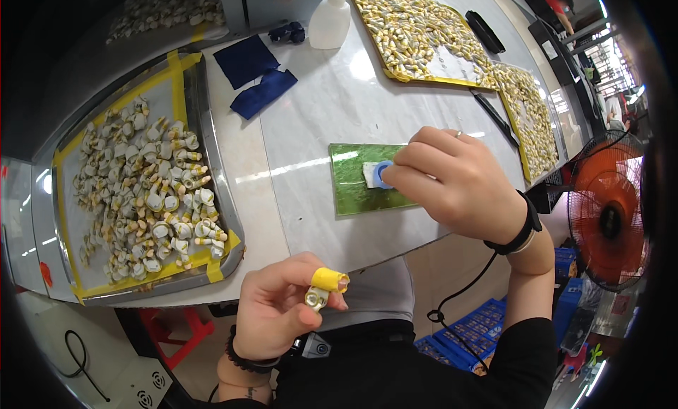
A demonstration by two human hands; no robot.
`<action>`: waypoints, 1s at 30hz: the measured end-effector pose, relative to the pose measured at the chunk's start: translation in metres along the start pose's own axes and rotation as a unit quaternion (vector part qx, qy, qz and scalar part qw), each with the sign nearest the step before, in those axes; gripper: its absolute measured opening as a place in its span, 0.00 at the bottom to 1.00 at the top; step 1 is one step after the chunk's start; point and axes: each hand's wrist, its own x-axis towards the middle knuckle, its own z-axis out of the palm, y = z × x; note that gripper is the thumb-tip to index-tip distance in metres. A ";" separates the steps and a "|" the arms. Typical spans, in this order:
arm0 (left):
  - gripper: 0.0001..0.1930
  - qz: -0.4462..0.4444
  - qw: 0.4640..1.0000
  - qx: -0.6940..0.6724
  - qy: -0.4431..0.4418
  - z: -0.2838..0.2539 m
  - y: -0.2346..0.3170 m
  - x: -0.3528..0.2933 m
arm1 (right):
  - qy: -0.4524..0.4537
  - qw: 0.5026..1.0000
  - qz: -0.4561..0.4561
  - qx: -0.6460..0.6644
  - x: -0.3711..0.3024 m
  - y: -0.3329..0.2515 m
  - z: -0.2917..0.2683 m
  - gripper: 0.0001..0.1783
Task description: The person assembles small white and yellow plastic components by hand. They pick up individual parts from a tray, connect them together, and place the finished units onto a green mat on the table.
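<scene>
My left hand point(279, 306) is closed, pinching a small figurine part point(323, 285) between thumb and fingers. The part has a yellow upper section and a whitish lower section. Over the green board point(349, 197), my right hand point(452, 179) is closed, its fingertips pressed together at a blue round piece point(382, 173). That blue piece rests on a small white pad point(369, 174) on the board. Whatever is between the right fingertips is hidden by the fingers.
At left lies a yellow-taped metal tray point(229, 232) of white-and-yellow parts. Farther back are yellow-edged trays point(424, 79) of small yellow pieces, a black pen-like tool point(496, 119), dark blue cloths point(263, 93) and a white bottle point(330, 20). An orange fan point(609, 218) stands at right.
</scene>
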 end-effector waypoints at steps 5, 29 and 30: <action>0.22 -0.050 0.997 0.001 0.063 0.011 0.006 0.000 | 0.158 0.973 0.034 0.164 0.005 -0.015 -0.006 0.07; 0.18 -0.236 0.957 -0.137 -0.096 0.011 0.011 0.014 | 0.253 0.904 -0.112 0.325 0.025 -0.036 -0.002 0.07; 0.18 -0.235 0.958 -0.133 -0.093 0.011 0.010 0.014 | 0.252 0.907 -0.104 0.322 0.023 -0.037 -0.002 0.08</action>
